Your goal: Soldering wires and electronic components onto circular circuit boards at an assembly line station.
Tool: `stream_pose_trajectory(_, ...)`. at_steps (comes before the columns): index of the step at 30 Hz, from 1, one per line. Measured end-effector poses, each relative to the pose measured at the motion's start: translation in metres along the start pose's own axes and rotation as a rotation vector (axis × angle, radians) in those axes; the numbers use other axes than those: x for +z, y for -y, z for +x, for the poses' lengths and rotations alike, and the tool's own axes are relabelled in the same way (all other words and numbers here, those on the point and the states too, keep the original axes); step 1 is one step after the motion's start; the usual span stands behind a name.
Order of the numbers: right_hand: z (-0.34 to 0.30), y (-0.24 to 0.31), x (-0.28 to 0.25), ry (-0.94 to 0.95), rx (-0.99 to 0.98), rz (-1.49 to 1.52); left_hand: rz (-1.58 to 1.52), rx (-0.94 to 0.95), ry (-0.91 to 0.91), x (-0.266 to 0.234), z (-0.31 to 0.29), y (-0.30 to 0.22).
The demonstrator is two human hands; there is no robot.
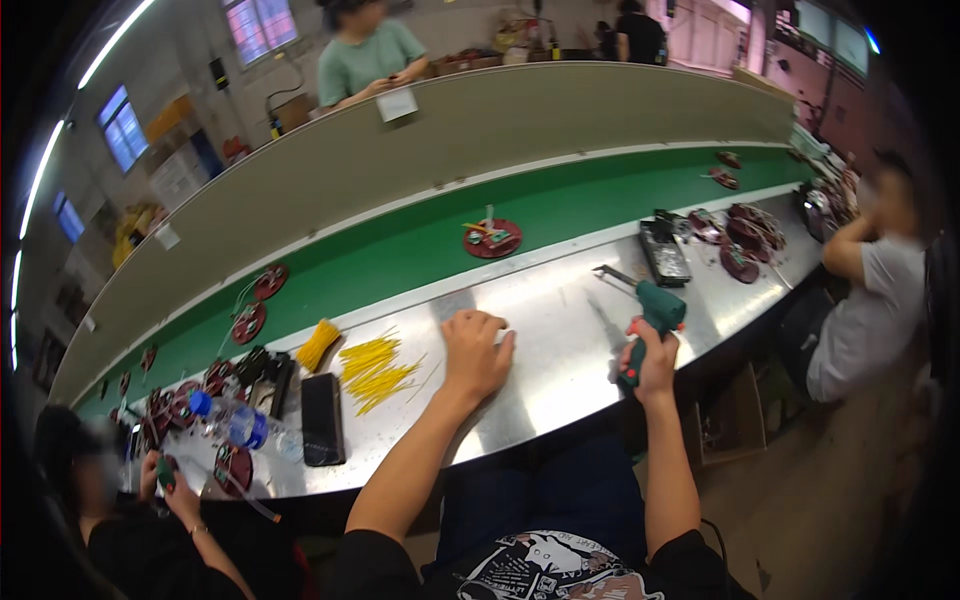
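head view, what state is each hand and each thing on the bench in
left hand: resting flat on the steel bench, holding nothing
right hand: closed around the green power screwdriver
green power screwdriver: tilted, bit pointing up and left
yellow sleeves: loose, scattered
yellow bundle: bunched, lying down
black phone: lying flat
water bottle: lying on its side
red disc: flat on the green belt

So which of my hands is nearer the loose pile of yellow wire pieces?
Left. The left hand rests just right of the yellow wire pieces; the right hand is farther right, gripping the green electric screwdriver.
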State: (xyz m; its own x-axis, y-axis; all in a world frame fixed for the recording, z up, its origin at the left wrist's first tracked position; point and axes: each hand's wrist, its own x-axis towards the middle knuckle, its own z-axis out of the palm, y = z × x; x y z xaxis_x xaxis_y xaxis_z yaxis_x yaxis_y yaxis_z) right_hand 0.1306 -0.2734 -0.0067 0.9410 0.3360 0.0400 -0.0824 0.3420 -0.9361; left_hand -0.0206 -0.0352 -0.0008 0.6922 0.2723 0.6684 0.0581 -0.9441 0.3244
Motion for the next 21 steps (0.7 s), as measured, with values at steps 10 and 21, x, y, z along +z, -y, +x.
stream_pose_trajectory(10, -0.001, 0.004, 0.007, -0.002, -0.029, 0.04, -0.014, -0.019, -0.002, -0.007, 0.003, 0.002)
stream_pose_trajectory(21, -0.002, 0.002, 0.011, 0.005, -0.008, 0.045, 0.012, -0.042, 0.01, -0.005, -0.004, 0.009)
